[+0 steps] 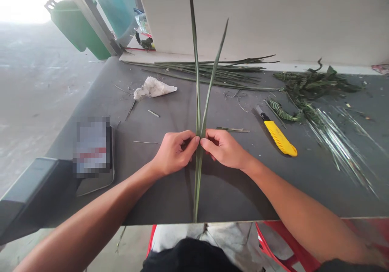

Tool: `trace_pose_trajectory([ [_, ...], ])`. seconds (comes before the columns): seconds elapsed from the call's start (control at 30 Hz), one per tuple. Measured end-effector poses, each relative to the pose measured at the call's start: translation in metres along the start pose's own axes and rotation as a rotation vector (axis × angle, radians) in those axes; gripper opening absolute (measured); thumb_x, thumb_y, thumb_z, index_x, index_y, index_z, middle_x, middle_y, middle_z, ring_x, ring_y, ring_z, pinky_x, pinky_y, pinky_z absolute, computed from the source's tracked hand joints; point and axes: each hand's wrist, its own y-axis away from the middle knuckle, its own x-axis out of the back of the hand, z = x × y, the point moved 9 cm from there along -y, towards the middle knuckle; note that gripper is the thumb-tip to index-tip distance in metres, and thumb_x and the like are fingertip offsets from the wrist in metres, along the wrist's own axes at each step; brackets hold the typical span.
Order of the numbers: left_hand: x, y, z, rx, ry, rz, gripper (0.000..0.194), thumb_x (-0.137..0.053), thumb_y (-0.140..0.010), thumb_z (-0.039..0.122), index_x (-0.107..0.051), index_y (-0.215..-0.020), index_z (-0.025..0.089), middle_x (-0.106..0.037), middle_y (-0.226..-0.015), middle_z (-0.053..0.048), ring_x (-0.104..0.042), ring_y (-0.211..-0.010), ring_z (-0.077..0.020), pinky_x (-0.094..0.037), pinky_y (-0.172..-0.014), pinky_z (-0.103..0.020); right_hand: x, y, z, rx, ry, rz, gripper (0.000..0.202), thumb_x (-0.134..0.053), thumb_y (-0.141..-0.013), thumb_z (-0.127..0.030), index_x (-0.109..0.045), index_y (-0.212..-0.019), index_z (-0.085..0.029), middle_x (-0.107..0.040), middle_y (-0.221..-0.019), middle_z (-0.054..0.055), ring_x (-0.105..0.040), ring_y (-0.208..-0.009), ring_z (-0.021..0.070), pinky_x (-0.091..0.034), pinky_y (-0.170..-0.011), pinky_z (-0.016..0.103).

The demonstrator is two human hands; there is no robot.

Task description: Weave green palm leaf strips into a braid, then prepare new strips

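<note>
Between my two hands a long green palm leaf [198,174] stands out over the table, its upper part split into two pointed strips that spread in a V. My left hand [176,150] pinches it from the left, thumb and forefinger at the fork. From the right, my right hand [223,147] pinches the same spot, its thumb tip almost touching the left one. The lower end of the leaf narrows toward the table's front edge. A few thin leaf slivers [232,129] lie just beyond my right hand.
A yellow utility knife [279,137] lies to the right, blade out. Further right are woven leaf pieces [319,81] and shiny thin sticks [340,142]. Long leaves [212,68] lie along the back, near a crumpled tissue [154,88]. A phone-like device [94,150] sits at left.
</note>
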Motion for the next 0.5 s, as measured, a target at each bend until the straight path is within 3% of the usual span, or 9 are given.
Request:
trace_pose_trajectory([
  [0.17, 0.002, 0.001, -0.004, -0.004, 0.006, 0.000, 0.030, -0.053, -0.095, 0.031, -0.057, -0.068, 0.018, -0.056, -0.048, 0.003, -0.049, -0.042, -0.0081, -0.038, -0.044, -0.019, -0.003, 0.006, -0.004, -0.001, 0.053, 0.012, 0.039, -0.057, -0.095, -0.051, -0.046, -0.072, -0.021, -0.050, -0.063, -0.002, -0.042, -0.055, 0.0110, -0.033, -0.051, 0.026],
  [0.33, 0.003, 0.003, -0.002, -0.005, 0.007, 0.033, 0.031, -0.052, -0.096, 0.032, -0.057, -0.070, 0.018, -0.057, -0.048, 0.003, -0.050, -0.041, -0.0081, -0.038, -0.043, -0.019, -0.002, 0.007, -0.006, 0.052, 0.100, -0.016, 0.035, -0.050, -0.099, -0.043, -0.041, -0.073, -0.022, -0.044, -0.061, -0.004, -0.039, -0.056, 0.0110, -0.032, -0.053, 0.026],
  [0.5, -0.002, 0.000, -0.003, 0.036, 0.099, -0.054, 0.032, -0.053, -0.096, 0.033, -0.053, -0.068, 0.018, -0.059, -0.049, 0.002, -0.050, -0.041, -0.0079, -0.039, -0.043, -0.019, 0.004, 0.002, -0.011, 0.154, 0.040, -0.018, 0.033, -0.053, -0.096, -0.036, -0.039, -0.070, -0.022, -0.036, -0.063, -0.005, -0.032, -0.057, 0.0098, -0.029, -0.053, 0.025],
])
